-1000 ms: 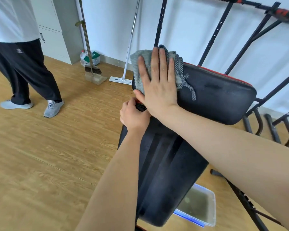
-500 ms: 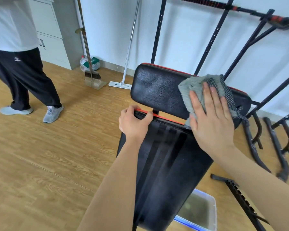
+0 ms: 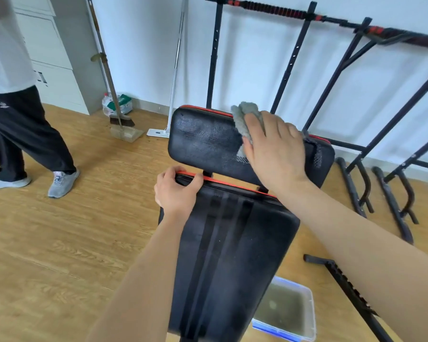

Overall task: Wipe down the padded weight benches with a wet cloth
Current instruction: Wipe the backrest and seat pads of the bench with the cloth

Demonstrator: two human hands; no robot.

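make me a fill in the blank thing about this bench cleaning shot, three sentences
1. The right hand presses a cloth of ____ colour flat on the upper pad.
2. The left hand grips the top edge of the lower pad, which has ____ piping.
3. Another person stands on the wooden floor to the ____ of both pads.
Missing words: grey; red; left.

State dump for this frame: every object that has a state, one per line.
upper pad: tilted up, glossy patches
long pad: lengthwise streaks
right hand: fingers straight, pressing cloth onto upper pad
cloth: bunched, over upper pad's top edge
left hand: gripping long pad's top edge
tub: on floor, open, holds murky water
broom: leaning upright by wall
mop: leaning on wall
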